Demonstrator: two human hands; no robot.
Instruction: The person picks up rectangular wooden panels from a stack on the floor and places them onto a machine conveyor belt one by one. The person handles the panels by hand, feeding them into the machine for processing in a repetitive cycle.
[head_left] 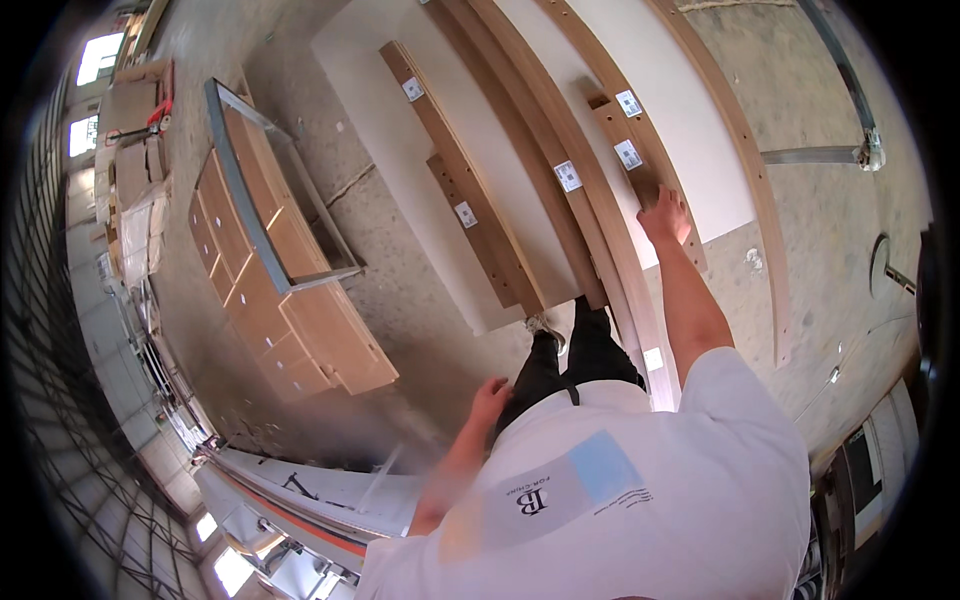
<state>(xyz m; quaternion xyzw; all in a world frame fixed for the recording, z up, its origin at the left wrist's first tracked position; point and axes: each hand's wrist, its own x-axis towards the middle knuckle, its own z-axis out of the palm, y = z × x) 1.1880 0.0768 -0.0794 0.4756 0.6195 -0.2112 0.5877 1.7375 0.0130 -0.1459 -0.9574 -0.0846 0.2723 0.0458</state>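
My right hand [664,215] reaches forward and is closed on a short brown wooden board [628,152] with a white label. This board lies along a longer wooden plank [590,50] that has a label of its own. My left hand [490,400] hangs beside my thigh, holding nothing, its fingers loosely apart. Left of the right hand run long wooden planks [540,110], one labelled. Farther left, two narrower labelled boards [450,150] with drilled holes lie on a white panel [370,80].
At left, a grey metal frame [240,185] stands around stacked brown panels [270,310]. A curved-looking plank [745,150] and a grey metal bar [810,157] are to the right. A long machine with an orange strip [300,510] stands at lower left. A red pallet jack [160,110] is far left.
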